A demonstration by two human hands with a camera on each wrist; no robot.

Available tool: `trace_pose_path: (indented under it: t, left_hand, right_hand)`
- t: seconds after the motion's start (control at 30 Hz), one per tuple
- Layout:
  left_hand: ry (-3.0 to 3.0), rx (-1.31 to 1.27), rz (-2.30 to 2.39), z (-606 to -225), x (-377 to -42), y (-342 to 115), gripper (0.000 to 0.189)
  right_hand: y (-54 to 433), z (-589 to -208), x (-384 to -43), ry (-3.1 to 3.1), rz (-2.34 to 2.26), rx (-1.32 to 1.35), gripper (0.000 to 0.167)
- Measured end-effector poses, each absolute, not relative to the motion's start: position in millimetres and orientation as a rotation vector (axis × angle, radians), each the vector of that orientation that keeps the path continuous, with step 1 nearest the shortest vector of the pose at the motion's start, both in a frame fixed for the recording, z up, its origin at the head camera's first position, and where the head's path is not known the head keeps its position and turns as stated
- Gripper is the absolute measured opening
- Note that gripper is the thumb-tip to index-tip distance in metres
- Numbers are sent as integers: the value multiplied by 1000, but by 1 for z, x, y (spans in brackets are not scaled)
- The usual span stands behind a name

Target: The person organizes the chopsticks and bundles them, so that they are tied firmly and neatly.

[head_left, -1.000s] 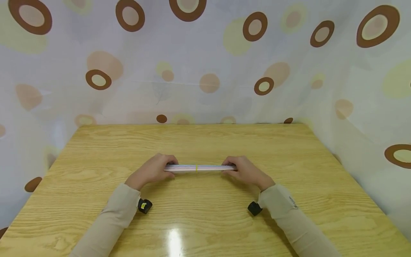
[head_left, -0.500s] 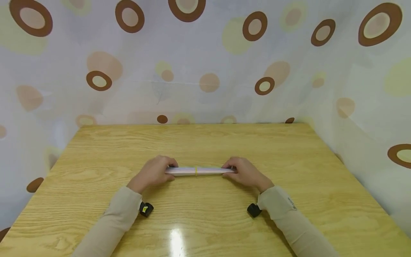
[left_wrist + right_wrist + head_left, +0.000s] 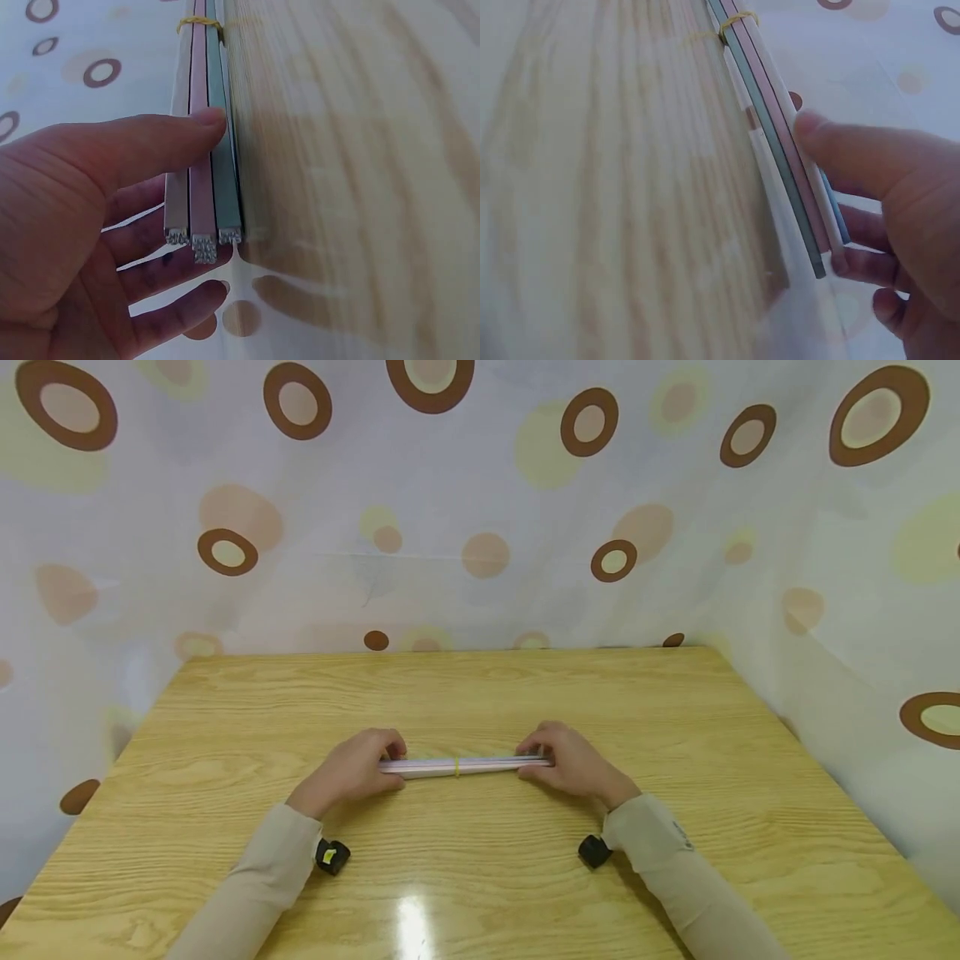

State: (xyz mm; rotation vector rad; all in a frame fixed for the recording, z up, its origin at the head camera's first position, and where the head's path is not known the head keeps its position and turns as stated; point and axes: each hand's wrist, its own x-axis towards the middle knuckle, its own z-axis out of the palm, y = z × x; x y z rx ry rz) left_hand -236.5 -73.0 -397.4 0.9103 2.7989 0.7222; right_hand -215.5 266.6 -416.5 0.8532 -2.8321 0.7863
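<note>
A bundle of long thin pastel strips (image 3: 431, 767), white, pink, green and blue, lies crosswise low over the table, bound mid-length by a yellow rubber band (image 3: 457, 767). My left hand (image 3: 352, 768) pinches its left end, thumb on the near side and fingers on the far side. In the left wrist view, the thumb crosses the strips (image 3: 201, 172), whose grey, rough ends point toward me; the fingers are partly hidden behind them. At the other end, my right hand (image 3: 573, 764) pinches the strips (image 3: 795, 157) between thumb and fingers.
The wood-grained table (image 3: 480, 702) spreads around both hands. A patterned curtain (image 3: 480, 510) rises behind it and along its sides. Black wrist devices sit at the left cuff (image 3: 332, 856) and right cuff (image 3: 595, 852).
The bundle has come down and slightly nearer to me, its left end now lower than the right. My left hand has shifted slightly left and down; the right hand has hardly moved.
</note>
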Motion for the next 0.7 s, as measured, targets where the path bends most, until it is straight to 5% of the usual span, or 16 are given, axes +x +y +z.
trace_pose_path:
  t: [0.47,0.7]
  left_hand:
    - [2803,835,788,-391,-234,-88,42]
    - [2855,799,820,-388,-225,-95,43]
  right_hand:
    - [268,-405,-199,-2685,701,727,16]
    - [269,-395,-190,-2721,572,594,42]
